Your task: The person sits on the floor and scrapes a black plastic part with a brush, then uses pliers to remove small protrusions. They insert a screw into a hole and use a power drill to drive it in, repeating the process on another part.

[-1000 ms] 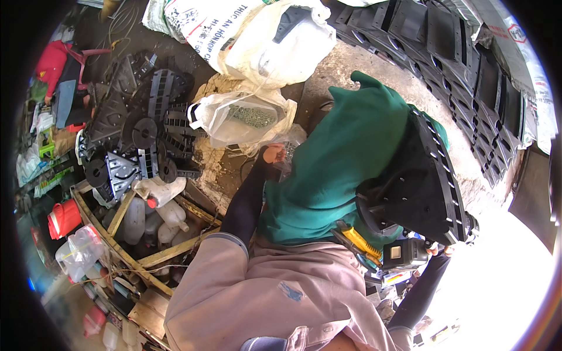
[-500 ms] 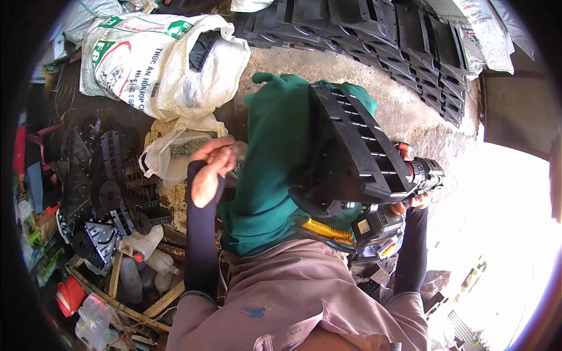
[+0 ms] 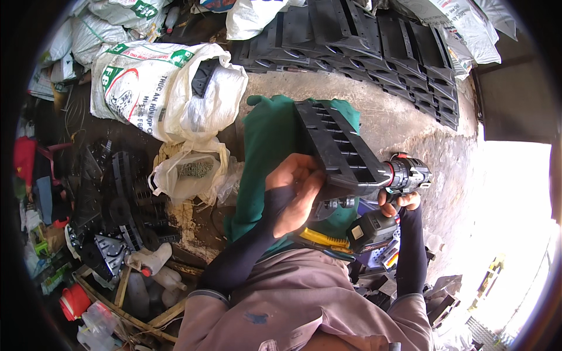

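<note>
A black plastic part (image 3: 357,153) with a row of slots rests over the green cloth (image 3: 266,131) on my lap. My left hand (image 3: 295,196) is at its near left edge, fingers curled and thumb pressed toward them; what they pinch, if anything, is hidden. My right hand (image 3: 401,203) is wrapped round the handle of a cordless drill (image 3: 410,174). The drill's front end points left and meets the part's right end; its battery (image 3: 373,231) hangs below. Just left of the battery lies a yellow-handled tool (image 3: 322,237).
Left of my lap, an open plastic bag (image 3: 181,181) holds small greenish-grey pieces. A large white sack (image 3: 140,88) stands beyond it. Stacked black panels (image 3: 357,47) line the far side. Plastic bottles (image 3: 155,266) fill a wooden crate (image 3: 123,316) at the near left.
My left hand has moved right, from beside the plastic bag to the edge of the black part. The part and drill have shifted slightly left in the view; my right hand keeps its grip.
</note>
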Demonstrator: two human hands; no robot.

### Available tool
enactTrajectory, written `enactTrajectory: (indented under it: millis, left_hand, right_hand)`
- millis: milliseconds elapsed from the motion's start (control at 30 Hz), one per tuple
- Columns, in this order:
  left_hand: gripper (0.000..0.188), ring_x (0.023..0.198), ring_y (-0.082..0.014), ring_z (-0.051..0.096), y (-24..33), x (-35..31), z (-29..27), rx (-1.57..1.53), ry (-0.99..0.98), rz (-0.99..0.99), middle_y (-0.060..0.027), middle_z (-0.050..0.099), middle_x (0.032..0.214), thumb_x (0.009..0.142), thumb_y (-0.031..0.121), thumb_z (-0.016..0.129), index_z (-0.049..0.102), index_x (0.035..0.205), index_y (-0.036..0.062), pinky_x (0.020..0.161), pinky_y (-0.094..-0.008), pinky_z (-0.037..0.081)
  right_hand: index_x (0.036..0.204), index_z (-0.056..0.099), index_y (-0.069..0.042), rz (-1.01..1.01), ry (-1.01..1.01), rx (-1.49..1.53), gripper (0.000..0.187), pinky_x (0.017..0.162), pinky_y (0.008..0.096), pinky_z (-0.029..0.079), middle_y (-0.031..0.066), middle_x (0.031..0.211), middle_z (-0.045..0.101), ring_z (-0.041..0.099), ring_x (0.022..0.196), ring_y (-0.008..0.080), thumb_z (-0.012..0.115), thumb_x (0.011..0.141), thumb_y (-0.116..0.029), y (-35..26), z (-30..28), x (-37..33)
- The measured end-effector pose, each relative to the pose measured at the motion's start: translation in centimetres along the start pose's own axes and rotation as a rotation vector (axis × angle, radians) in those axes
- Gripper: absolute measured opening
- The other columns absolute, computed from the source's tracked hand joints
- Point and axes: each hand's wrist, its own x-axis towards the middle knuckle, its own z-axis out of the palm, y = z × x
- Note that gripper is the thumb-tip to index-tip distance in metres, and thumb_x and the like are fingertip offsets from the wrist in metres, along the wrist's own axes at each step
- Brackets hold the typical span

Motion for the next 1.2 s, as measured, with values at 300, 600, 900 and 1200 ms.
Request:
enactTrajectory:
  millis: [300,600,900,1200]
  left_hand:
    - [0.014,0.072,-0.0053,0.058,-0.7,-1.2,-0.5,0.211,-0.036,0.180,-0.0041,0.065,0.082,0.089,-0.003,0.058,0.060,0.103,-0.0038,0.064,-0.0197,0.046]
    - [0.048,0.045,-0.0116,0.046,-1.0,0.4,1.4,0.283,-0.163,0.031,-0.0014,0.049,0.057,0.080,0.012,0.076,0.053,0.120,0.0034,0.046,-0.0272,0.038]
    - [0.095,0.047,-0.0120,0.045,0.0,4.5,1.8,0.724,-0.334,0.252,-0.0057,0.047,0.056,0.070,0.033,0.086,0.033,0.145,0.0087,0.051,-0.0250,0.038]
    - [0.093,0.071,-0.0263,0.068,-0.5,5.0,2.3,0.631,-0.293,0.302,-0.0158,0.067,0.089,0.070,0.033,0.086,0.035,0.145,0.0099,0.063,-0.0311,0.051]
  right_hand:
    - [0.129,0.042,0.012,-0.024,-0.155,0.051,0.059,0.052,0.0359,0.052,0.0283,0.108,0.061,0.061,0.056,0.0233,0.066,0.080,-0.010,0.6,-1.7,0.3]
    - [0.127,0.041,0.017,-0.085,-0.148,0.244,0.066,0.039,0.0295,0.047,0.0253,0.090,0.066,0.058,0.047,0.0199,0.067,0.072,-0.009,2.0,-2.5,2.2]
    - [0.127,0.041,0.016,-0.068,-0.129,0.309,0.066,0.039,0.0294,0.047,0.0250,0.090,0.066,0.058,0.047,0.0197,0.068,0.072,-0.009,3.6,-2.7,3.2]
    - [0.126,0.042,0.016,-0.062,-0.102,0.330,0.066,0.040,0.0292,0.047,0.0247,0.090,0.066,0.058,0.047,0.0196,0.069,0.072,-0.009,4.6,-2.8,3.1]
